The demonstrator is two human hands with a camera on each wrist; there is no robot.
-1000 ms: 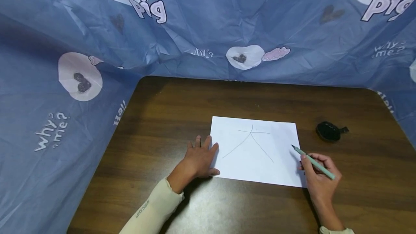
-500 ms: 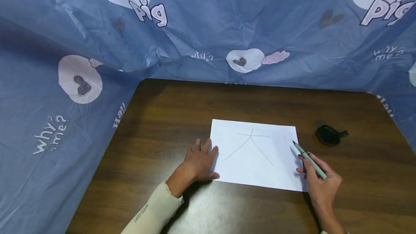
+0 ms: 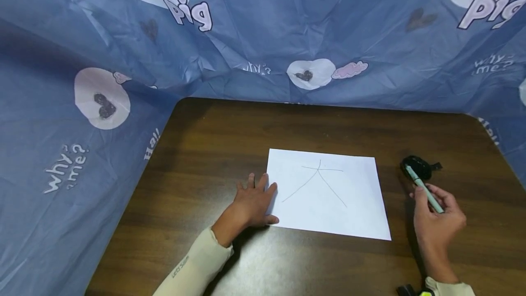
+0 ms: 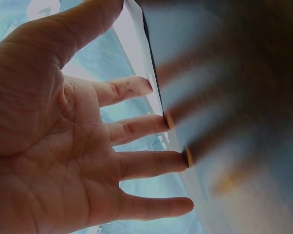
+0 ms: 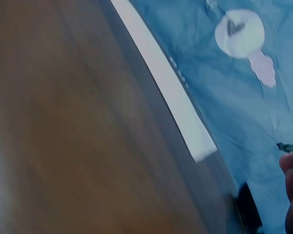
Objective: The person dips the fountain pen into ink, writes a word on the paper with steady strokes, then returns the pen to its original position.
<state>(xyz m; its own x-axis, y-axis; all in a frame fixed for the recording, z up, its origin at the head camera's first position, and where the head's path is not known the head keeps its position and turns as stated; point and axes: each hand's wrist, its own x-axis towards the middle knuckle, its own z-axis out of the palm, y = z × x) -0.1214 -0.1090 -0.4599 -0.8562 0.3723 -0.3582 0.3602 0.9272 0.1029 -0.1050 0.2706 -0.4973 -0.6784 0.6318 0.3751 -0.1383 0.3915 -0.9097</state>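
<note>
My left hand (image 3: 254, 202) lies flat with fingers spread on the left edge of a white sheet of paper (image 3: 361, 214). In the left wrist view its palm (image 4: 63, 146) and straight fingers show. Thin dark strokes (image 3: 318, 169) on the sheet form a cross with two slanting legs. My right hand (image 3: 437, 218) pinches a light green pen (image 3: 427, 192) between thumb and fingers, right of the sheet. The pen's front end overlaps a small round black dish (image 3: 420, 166) with a short handle. In the right wrist view the pen's dark tip (image 5: 284, 147) shows beyond the fingertips.
A brown wooden table (image 3: 230, 127) carries the sheet and dish. Blue printed cloth (image 3: 255, 35) hangs behind it and along the left side. A black and yellow-green thing (image 3: 415, 291) sits by the right wrist at the bottom edge.
My right hand has carried the pen from the sheet's right edge rightward to the black dish. The left hand and the drawn strokes stay the same.
</note>
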